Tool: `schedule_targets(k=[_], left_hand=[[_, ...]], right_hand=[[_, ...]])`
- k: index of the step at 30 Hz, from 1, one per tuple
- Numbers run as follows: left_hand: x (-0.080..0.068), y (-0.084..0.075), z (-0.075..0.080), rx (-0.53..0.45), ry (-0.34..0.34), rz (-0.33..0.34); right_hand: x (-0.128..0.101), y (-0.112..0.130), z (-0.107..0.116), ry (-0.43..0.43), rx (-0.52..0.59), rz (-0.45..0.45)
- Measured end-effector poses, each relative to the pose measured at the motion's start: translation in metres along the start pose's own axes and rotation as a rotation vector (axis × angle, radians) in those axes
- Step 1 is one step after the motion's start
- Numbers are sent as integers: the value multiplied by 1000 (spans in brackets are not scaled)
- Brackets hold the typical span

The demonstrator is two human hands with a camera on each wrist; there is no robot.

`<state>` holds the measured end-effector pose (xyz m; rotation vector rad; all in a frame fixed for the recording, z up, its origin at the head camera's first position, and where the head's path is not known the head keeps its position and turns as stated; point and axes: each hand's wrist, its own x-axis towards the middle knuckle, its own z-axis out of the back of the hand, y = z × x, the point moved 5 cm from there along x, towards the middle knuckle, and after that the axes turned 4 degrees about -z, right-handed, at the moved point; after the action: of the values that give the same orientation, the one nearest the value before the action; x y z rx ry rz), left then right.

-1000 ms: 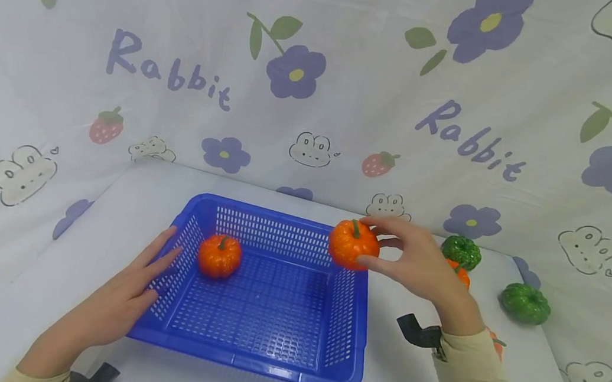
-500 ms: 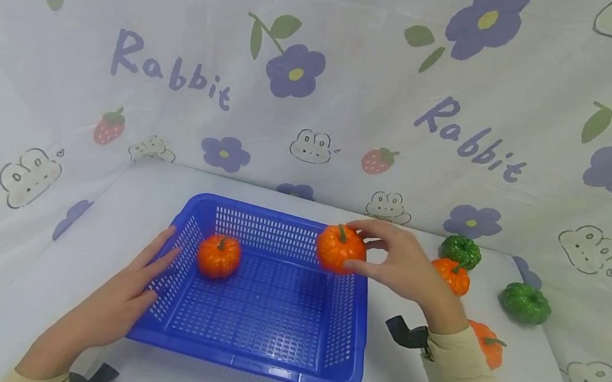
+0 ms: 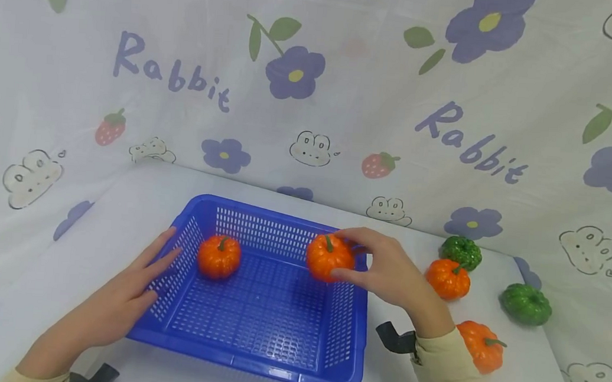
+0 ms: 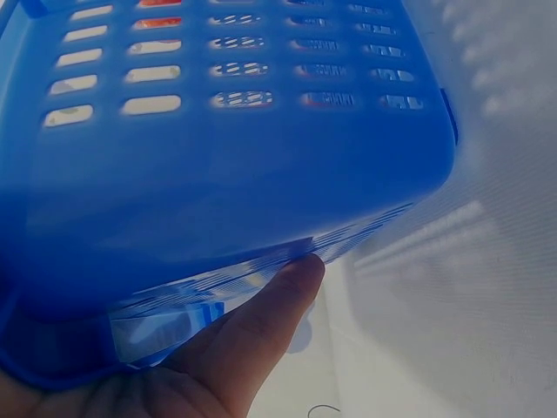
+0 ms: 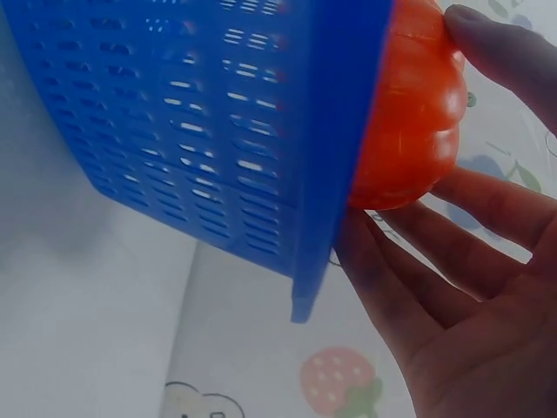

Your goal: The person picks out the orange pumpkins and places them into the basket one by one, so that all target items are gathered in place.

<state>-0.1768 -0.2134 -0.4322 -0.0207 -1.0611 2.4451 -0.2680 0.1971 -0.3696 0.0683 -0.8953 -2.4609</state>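
Observation:
A blue plastic basket point(image 3: 251, 365) with slotted walls sits on the white table. My left hand point(image 3: 122, 302) lies with straight fingers along the basket's left side; in the left wrist view a finger point(image 4: 291, 287) touches the outside wall. Between thumb and fingers, my right hand point(image 3: 386, 267) grips an orange pumpkin point(image 3: 328, 260) with a green stem, over the basket's right part. The right wrist view has this pumpkin point(image 5: 413, 113) partly hidden behind the basket rim point(image 5: 335, 139). Another orange pumpkin point(image 3: 218, 257) rests inside the basket at the left.
Right of the basket lie two orange pumpkins, one farther back point(image 3: 447, 279) and one nearer point(image 3: 482, 345), partly behind the right sleeve. Two green pumpkins, one at the back point(image 3: 461, 253) and one farther right point(image 3: 525, 304), lie near them. A printed cloth point(image 3: 269, 111) hangs behind the table.
My right hand has carried the orange pumpkin left and slightly down, from the basket's right rim to over its inside. More of the pumpkins at right now shows. The left hand stays put.

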Motion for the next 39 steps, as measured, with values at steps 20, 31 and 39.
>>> schedule_targets(k=[20,31,39], left_hand=[[1,1,-3,-9,-19,-32],[0,0,-2,0,-9,-20],[0,0,-2,-3,-10,-20]], right_hand=[[10,4,-23,68,-107,-35],[14,3,-38,102,-198,-71],[18,2,-47,121,-309,-90]])
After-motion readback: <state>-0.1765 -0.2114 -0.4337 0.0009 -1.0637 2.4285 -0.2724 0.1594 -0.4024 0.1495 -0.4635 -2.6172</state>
